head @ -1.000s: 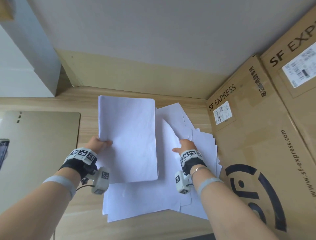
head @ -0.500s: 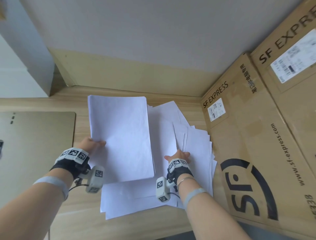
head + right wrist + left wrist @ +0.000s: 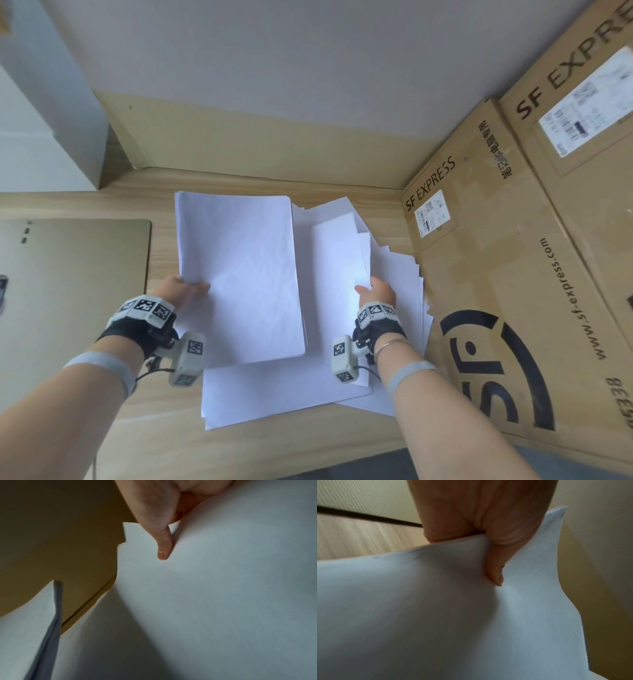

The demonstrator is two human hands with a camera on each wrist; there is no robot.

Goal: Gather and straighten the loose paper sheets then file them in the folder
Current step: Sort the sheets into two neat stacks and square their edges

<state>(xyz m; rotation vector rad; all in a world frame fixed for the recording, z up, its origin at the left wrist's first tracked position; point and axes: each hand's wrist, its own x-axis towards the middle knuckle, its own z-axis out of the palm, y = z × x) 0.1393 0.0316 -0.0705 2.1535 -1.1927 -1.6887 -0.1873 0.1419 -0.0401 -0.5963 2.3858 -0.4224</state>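
A pale wood-grain desk (image 3: 113,442) fills the lower frame under a grey wall, with large brown SF Express cardboard boxes (image 3: 507,274) along the right edge.

In the left wrist view, the left hand (image 3: 178,291) has its thumb (image 3: 494,573) pressed on top of a squared-up stack of white paper sheets (image 3: 239,277) and its fingers curled beneath, pinching the stack's left edge at centre-left of the head view. The stack sits raised above the rest of the paper.

The right hand (image 3: 376,291) is at centre-right. Its thumb (image 3: 163,547) lies on a single white sheet (image 3: 337,274), and the fingers underneath are hidden, so it appears to pinch that sheet's near right edge.

Compared with half a second ago, when this hand lay low on the spread, the sheet now stands lifted and turned roughly parallel to the stack, just beside its right edge. It looks ready to be laid onto the stack, so gathering advances one sheet.

Beneath and to the right, a fan of loose white sheets (image 3: 397,308) remains scattered against the boxes, and more lie lower centre (image 3: 274,394). Much gathering is left, and the straightening has not begun.

A flat tan rectangular board, possibly the folder (image 3: 75,274), lies at left, well apart from the paper; I cannot tell for sure that it is the folder.
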